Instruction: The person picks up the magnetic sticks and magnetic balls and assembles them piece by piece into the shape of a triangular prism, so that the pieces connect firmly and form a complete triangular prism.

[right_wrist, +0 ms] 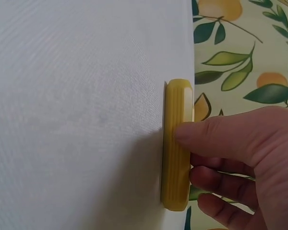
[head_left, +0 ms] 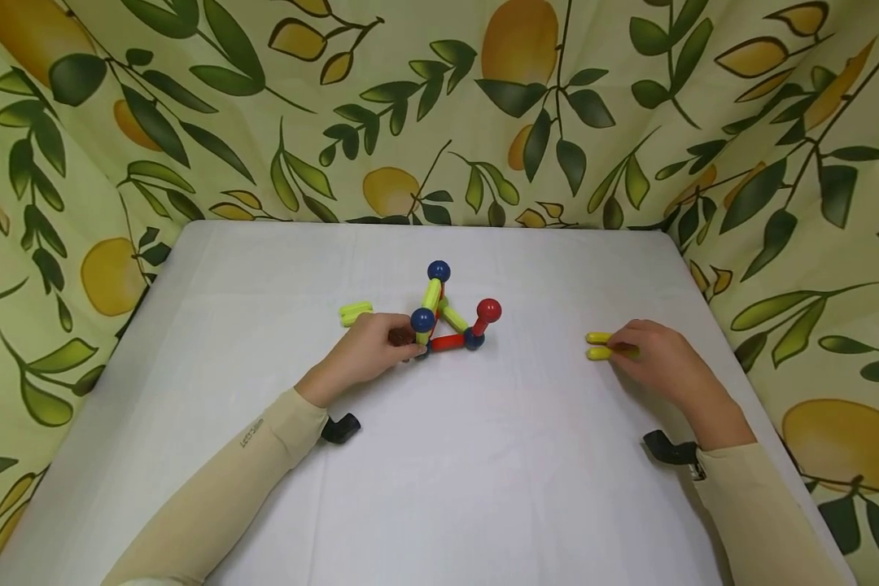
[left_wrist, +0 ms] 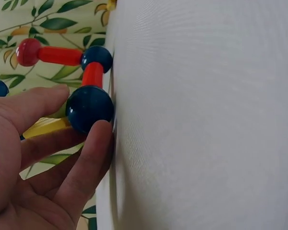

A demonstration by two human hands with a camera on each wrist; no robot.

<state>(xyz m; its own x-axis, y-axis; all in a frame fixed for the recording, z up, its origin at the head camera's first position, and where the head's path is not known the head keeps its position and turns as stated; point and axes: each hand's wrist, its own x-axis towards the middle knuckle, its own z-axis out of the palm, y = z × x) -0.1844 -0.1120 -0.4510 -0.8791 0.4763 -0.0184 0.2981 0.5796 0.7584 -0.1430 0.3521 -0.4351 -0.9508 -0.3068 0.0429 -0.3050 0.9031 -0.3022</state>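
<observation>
A magnetic ball-and-stick structure [head_left: 449, 343] stands near the middle of the table, built of blue balls, a red ball [head_left: 489, 310] and red and yellow-green rods. My left hand [head_left: 366, 350] grips its near left corner. In the left wrist view, thumb and fingers hold the dark blue ball [left_wrist: 90, 109] low by the tabletop. At the right, my right hand [head_left: 655, 362] pinches a yellow magnetic rod [right_wrist: 176, 148], the thumb lying along its side. A second yellow rod lies parallel to it in the head view; fingers partly cover the pair.
Yellow-green rods [head_left: 355, 313] lie side by side just left of the structure. The white-covered table [head_left: 483, 488] ends at a leaf-and-fruit patterned curtain [head_left: 410, 106] behind and on both sides. Black wrist camera mounts [head_left: 341, 429] hang under both forearms.
</observation>
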